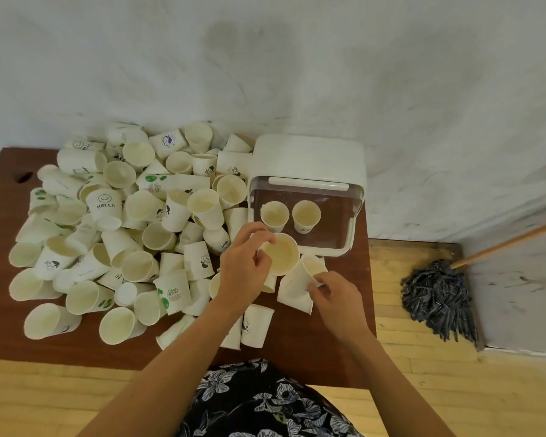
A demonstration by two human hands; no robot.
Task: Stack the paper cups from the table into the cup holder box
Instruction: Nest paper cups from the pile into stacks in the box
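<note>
Both hands work just before the box (308, 159): the left hand (245, 266) pinches an upright cup (281, 253) by its rim, ready to drop in, while the right hand (331, 291) grips a tipped cup (300, 279). Two cups (289, 216) stand inside; the heap (123, 222) covers the desk (0, 326).

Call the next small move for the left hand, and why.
Probably carry the cup in the left hand forward and lower it into one of the two upright cups already standing in the cup holder box. It is held mouth up just in front of the box opening, while the right hand holds another cup.
</note>
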